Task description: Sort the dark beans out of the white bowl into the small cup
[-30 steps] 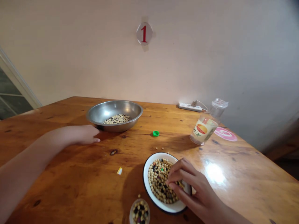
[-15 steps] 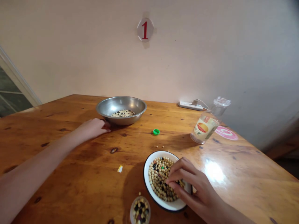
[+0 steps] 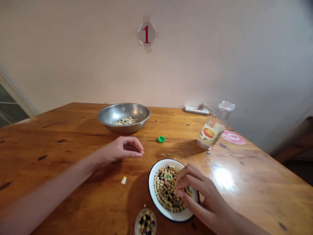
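Note:
Over the right side of a white dark-rimmed bowl, my right hand has its thumb and forefinger pinched together. Whatever lies between those fingertips is too small to make out. Many small round beads, mostly cream with some dark ones and a green one, fill the bowl. My left hand is raised above the table between the metal bowl and the white bowl. Its thumb and fingertips come together on the right; I cannot make out what they hold, if anything. A small clear cup of similar beads stands at the near edge.
Small pale and dark pieces lie inside the metal bowl. A green cap, a few loose beads and a yellow-white scrap lie on the wooden table. A clear labelled bottle stands right, before a power strip.
My left hand has moved right and nearer, away from the metal bowl's edge towards the white bowl. My right hand stays pinched over the beads. The view has shifted slightly.

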Tool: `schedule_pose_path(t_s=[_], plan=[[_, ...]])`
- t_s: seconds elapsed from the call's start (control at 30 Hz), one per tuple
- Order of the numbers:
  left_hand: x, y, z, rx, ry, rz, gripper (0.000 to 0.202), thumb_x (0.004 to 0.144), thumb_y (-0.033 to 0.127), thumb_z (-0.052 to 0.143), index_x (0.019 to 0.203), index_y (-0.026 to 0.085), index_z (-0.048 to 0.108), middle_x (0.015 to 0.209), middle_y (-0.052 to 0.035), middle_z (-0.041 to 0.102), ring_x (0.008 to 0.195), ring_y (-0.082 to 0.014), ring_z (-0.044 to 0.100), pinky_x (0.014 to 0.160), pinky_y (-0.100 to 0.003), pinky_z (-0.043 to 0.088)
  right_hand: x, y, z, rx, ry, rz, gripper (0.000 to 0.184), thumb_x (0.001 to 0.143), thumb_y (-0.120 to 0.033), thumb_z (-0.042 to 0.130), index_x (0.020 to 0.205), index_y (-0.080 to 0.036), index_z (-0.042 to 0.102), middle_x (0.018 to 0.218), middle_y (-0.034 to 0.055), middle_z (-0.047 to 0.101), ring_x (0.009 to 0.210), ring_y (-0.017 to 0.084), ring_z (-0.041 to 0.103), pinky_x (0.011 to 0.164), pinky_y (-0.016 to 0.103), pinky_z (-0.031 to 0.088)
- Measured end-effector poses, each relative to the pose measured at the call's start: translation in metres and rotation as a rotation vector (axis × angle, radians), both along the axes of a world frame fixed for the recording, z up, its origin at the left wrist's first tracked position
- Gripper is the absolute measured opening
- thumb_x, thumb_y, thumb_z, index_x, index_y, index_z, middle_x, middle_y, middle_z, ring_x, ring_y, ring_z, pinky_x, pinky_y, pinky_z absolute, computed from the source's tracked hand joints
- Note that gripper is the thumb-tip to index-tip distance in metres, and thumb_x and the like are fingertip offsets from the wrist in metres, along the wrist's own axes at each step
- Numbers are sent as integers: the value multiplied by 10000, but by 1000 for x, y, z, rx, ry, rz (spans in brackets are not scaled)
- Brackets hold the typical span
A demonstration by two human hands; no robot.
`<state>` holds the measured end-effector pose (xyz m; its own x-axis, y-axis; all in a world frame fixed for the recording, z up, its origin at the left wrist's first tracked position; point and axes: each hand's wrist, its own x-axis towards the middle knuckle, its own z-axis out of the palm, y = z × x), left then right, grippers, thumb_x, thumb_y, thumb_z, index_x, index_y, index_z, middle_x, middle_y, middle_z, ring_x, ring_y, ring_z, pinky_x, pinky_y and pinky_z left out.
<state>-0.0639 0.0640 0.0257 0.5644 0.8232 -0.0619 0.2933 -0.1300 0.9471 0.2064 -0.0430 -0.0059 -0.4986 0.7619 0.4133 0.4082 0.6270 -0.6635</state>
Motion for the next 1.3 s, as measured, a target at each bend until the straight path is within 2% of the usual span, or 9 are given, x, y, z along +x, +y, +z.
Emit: schedule_pose_path(t_s=[0.13,0.23,0.33,0.53,0.83,1.3], plan=[[42,-32,-19,-184,-284,-58,184,656,207,753,751,170,600,756,6,672,731,-116,624,754,-252,489,1,-2,2,-20,29,-5,129,902,-151,430,799,-196,493,853,45,557,832,158,531,734,277,442],[53,-44,-23,-221,-369,-4,210,637,183,768,739,163,585,750,8,664,720,-114,621,739,-247,490,0,-3,4,2,23,-33,149,879,-130,426,750,-195,462,793,36,543,762,155,518,660,268,426],[53,-48,-22,-219,-405,47,226,643,181,770,752,165,573,755,14,660,729,-114,620,740,-244,487,-1,-4,4,40,3,-62,170,842,-106,445,699,-196,425,733,21,528,701,148,496,600,256,392],[56,-53,-17,-211,-437,52,232,645,177,772,770,169,576,736,19,669,730,-106,627,722,-218,491,-3,-3,2,72,-1,-91,180,784,-71,439,662,-191,384,671,0,490,654,133,461,580,242,362],[60,-55,-26,-169,-544,43,372,660,159,768,924,207,511,734,33,685,711,-104,648,683,-202,494,-6,-3,0,85,-64,-143,162,714,-62,434,628,-189,385,665,5,467,654,139,444,562,238,340],[60,-55,-28,-146,-517,9,324,692,129,737,917,201,515,747,30,693,715,-105,649,668,-199,482,-7,-2,-1,108,-69,-157,162,687,-46,451,639,-185,382,663,0,460,642,130,430,549,225,321]])
